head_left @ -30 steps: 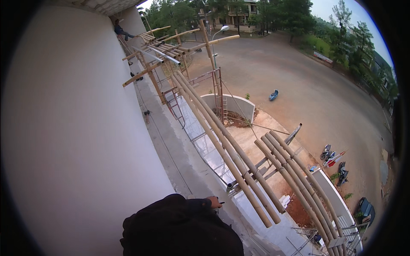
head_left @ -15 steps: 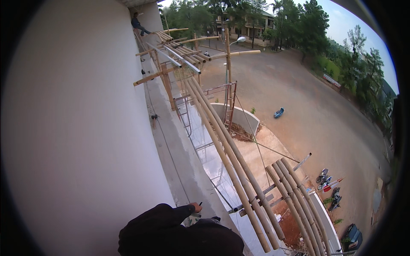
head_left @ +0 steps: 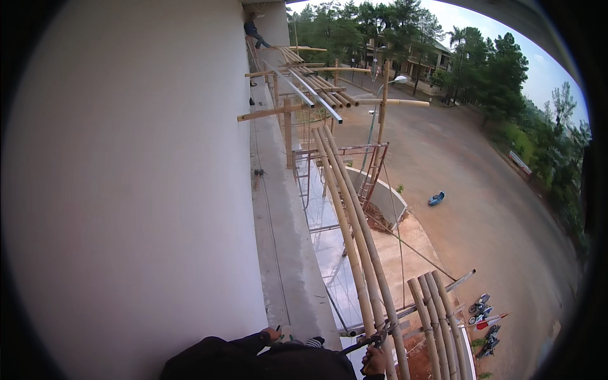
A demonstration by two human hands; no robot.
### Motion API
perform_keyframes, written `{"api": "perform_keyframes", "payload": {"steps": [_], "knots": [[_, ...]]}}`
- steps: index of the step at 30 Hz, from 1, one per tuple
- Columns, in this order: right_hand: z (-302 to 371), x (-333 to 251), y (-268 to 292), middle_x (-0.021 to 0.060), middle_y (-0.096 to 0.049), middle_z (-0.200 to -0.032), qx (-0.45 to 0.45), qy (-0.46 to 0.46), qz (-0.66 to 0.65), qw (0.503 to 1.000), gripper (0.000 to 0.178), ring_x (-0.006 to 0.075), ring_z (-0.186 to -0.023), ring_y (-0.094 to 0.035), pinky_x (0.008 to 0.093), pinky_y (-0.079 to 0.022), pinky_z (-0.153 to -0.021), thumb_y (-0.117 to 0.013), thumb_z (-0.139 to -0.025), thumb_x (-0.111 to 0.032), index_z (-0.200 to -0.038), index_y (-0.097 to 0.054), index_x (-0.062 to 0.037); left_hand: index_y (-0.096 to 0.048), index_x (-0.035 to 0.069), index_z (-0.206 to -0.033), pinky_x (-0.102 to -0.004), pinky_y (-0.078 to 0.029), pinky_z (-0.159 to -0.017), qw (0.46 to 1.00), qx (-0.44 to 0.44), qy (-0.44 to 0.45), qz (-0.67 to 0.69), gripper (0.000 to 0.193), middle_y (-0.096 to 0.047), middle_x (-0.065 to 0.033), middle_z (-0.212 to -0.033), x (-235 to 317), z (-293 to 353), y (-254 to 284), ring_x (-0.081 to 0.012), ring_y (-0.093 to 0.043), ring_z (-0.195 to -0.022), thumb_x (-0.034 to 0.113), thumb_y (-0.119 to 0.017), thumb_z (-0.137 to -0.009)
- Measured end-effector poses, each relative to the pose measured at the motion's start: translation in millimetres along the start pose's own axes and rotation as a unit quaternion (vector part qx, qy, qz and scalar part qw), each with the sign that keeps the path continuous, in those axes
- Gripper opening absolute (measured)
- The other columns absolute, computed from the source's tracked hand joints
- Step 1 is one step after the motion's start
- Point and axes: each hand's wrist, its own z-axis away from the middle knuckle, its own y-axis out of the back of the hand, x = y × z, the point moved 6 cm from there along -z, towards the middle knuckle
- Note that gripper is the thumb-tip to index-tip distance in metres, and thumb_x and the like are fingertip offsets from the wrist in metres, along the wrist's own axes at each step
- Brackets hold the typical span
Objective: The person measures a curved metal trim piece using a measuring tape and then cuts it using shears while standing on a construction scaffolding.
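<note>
Low in the view, my left hand is closed beside the white wall, above the concrete ledge. A short, thin dark thing pokes out of its fingers, too small to name. My right hand is at the near ends of the long bamboo poles, with its fingers curled. Just above it, a dark bar- or strap-like thing runs from my body to the poles. Whether the hand grips this or something else cannot be made out. Dark sleeves cover both arms.
A dark cord lies along the narrow concrete ledge, with the wall on its left. Beyond its right edge is a drop to the ground. Shorter bamboo poles lie at right. Metal bars and a seated person are farther off.
My right hand has come into view at the bamboo poles, with the dark bar-like thing. My left hand appears lower and farther left. The whole view has shifted, so the scaffold appears farther right.
</note>
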Motion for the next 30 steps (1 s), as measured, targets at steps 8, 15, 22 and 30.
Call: {"api": "perform_keyframes", "payload": {"steps": [8, 15, 22, 30], "knots": [[-43, 1, 26, 0.0064, -0.052, -0.055, 0.027, 0.055, 0.279, 0.958, 0.019, 0.0191, -0.044, -0.054, 0.0332, -0.042, -0.038, -0.071, -0.068, -0.009, -0.078, -0.059, 0.0022, -0.070, 0.001, -0.103, -0.0410, -0.050, -0.088, 0.996, 0.055, 0.059, 0.026, 0.059, -0.067, -0.0241, -0.107, -56, 17, -5, -0.0352, -0.065, -0.103, 0.054, -0.055, -0.080], [-60, 25, 95, 0.0177, -0.069, -0.079, 0.084, 0.123, 0.635, 0.758, 0.041, 0.0275, -0.069, -0.070, 0.0384, -0.056, -0.067, -0.079, -0.060, -0.024, -0.088, -0.069, 0.0041, -0.070, 0.003, -0.101, -0.0421, -0.050, -0.088, 0.980, 0.043, -0.113, -0.155, 0.053, -0.066, -0.0254, -0.106, -38, 27, -14, -0.0364, -0.064, -0.102, 0.050, -0.054, -0.083], [-47, 66, 91, 0.0182, -0.069, -0.080, 0.055, 0.079, 0.633, 0.768, 0.035, 0.0320, -0.072, -0.068, 0.0401, -0.055, -0.068, -0.075, -0.062, -0.021, -0.088, -0.069, 0.0021, -0.071, 0.011, -0.102, -0.0428, -0.051, -0.083, 0.989, 0.114, -0.078, -0.046, 0.036, -0.068, -0.0219, -0.099, -37, 19, 28, -0.0366, -0.066, -0.092, 0.039, -0.053, -0.087], [-75, 33, -4, 0.0207, -0.068, -0.086, -0.016, 0.101, 0.599, 0.794, 0.038, 0.0374, -0.083, -0.066, 0.0433, -0.053, -0.078, -0.072, -0.063, -0.029, -0.087, -0.069, 0.0009, -0.067, 0.003, -0.074, -0.0318, -0.049, -0.053, 0.838, 0.086, -0.027, 0.538, 0.034, -0.064, -0.0075, -0.068, 14, 2, 112, -0.0184, -0.060, -0.056, 0.033, -0.060, -0.088]]}}
